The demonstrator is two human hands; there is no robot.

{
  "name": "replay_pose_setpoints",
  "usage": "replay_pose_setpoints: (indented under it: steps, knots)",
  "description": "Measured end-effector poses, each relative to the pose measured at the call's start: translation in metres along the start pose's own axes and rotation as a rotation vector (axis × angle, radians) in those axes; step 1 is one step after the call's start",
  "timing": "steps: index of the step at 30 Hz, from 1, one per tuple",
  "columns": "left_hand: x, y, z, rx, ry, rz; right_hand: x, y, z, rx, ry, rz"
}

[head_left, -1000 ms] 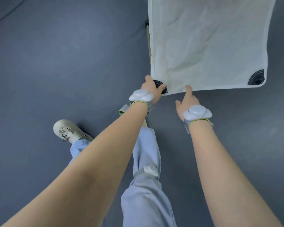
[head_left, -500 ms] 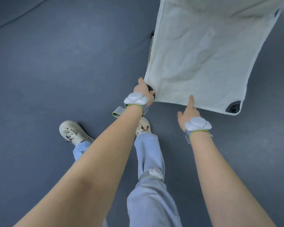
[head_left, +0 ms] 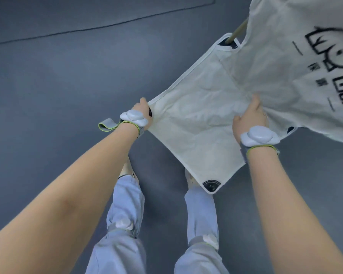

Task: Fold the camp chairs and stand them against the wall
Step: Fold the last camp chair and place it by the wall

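A camp chair with a cream fabric seat (head_left: 198, 123) hangs in front of me, turned so one black-capped corner (head_left: 211, 185) points down at my feet. Its backrest (head_left: 309, 62) with a black printed logo fills the upper right. My left hand (head_left: 142, 110) grips the seat's left corner, fingers closed over the black corner cap. My right hand (head_left: 250, 115) pinches the fabric where seat meets backrest. A wooden frame pole (head_left: 238, 30) enters the far corner pocket.
Dark grey floor (head_left: 67, 80) all around, with a thin seam line (head_left: 107, 25) across the top. My two legs in light blue trousers (head_left: 125, 204) and pale shoes stand directly under the seat.
The chair has swung round and risen: the seat now shows as a diamond and the printed backrest has come into view. My right hand moved from the front edge up into the fabric.
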State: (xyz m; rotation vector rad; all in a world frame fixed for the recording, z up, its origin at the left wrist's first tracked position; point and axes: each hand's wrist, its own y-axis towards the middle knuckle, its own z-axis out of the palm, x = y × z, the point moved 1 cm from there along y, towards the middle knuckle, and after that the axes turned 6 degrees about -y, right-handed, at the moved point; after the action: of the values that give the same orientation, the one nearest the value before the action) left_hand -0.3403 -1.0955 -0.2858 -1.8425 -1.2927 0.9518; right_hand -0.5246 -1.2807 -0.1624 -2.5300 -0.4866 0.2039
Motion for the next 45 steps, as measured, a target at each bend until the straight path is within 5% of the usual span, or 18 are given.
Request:
replay_pose_setpoints:
  steps: [11,22,30,35,45]
  knots:
    - [0.201,-0.009,-0.098,-0.086,-0.136,-0.212,0.220,-0.050,-0.007,-0.170,-0.143,-0.341]
    - [0.298,-0.056,-0.083,-0.082,-0.194,-0.241,0.319,-0.118,0.006,-0.259,-0.352,-0.547]
    - [0.306,-0.070,-0.083,-0.084,-0.176,-0.172,0.388,-0.146,-0.033,-0.780,-0.400,-0.653]
    - [0.308,-0.070,-0.084,-0.096,-0.094,-0.168,0.410,-0.147,-0.061,-0.958,-0.371,-0.588]
    - [0.325,-0.062,-0.074,-0.058,-0.195,-0.211,0.415,-0.133,-0.081,-0.625,-0.452,-0.537]
